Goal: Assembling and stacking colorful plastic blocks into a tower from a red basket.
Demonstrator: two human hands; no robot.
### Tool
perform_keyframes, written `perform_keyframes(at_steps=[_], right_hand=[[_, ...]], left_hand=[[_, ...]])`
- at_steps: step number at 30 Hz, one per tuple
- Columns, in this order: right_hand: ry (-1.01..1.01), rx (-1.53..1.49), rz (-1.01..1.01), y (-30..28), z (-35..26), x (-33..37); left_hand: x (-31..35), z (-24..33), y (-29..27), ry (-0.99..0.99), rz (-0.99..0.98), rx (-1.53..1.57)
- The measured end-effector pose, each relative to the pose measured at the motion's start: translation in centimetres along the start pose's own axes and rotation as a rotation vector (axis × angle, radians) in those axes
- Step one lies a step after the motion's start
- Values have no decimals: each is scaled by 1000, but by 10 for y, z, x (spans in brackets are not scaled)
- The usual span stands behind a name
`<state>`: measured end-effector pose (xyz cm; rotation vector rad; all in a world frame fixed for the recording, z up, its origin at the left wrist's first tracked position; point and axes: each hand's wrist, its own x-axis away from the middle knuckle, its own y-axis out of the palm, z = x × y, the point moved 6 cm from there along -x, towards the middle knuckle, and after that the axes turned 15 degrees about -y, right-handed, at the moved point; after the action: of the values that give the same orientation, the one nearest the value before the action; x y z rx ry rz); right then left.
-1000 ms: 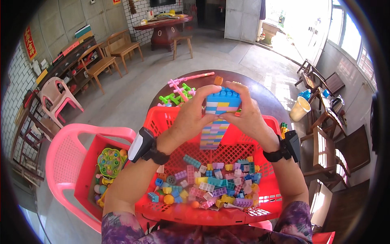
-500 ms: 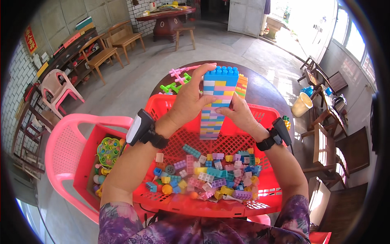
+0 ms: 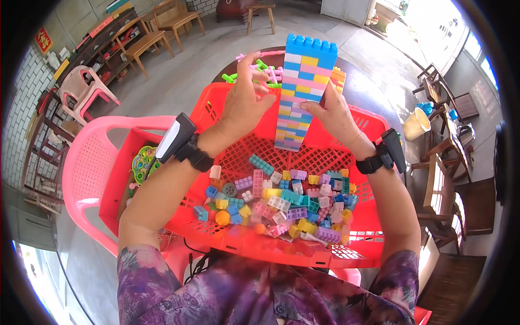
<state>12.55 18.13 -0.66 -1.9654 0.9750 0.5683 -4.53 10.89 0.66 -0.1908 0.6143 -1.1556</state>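
A tall tower of toy building bricks (image 3: pixel 306 81), in blue, yellow, pink and white layers, stands nearly upright inside the far part of a red plastic basket (image 3: pixel 295 261). My right hand (image 3: pixel 338 115) grips its right side, thumb across the front face; the fingers behind are hidden. Left of the tower, my left hand (image 3: pixel 245 100) is open with fingers loosely bent, apart from the bricks. Loose toy bricks (image 3: pixel 279 203) of many colours lie heaped in the near part of the basket, beside an orange ball (image 3: pixel 222 218).
Behind the basket is a dark round table (image 3: pixel 368 95) with green and pink connector pieces (image 3: pixel 268 70) and another brick stack (image 3: pixel 339 81). A pink plastic chair (image 3: pixel 86 162) and a red toy box (image 3: pixel 114 181) are at left. Right are a pale bucket (image 3: pixel 416 123) and wooden chairs.
My left hand has let go of the tower's upper left side and opened. The tower, still in my right hand, appears higher in view, as the head view has tilted down.
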Motion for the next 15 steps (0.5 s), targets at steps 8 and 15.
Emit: perform_keyframes(at_steps=[8,15], right_hand=[[-8,-27,-7,7,0,0],[8,59,-6,3,2,0]], left_hand=[[60,-74,56,-72,-748,-823],[96,-51,103,303,-729,-477]])
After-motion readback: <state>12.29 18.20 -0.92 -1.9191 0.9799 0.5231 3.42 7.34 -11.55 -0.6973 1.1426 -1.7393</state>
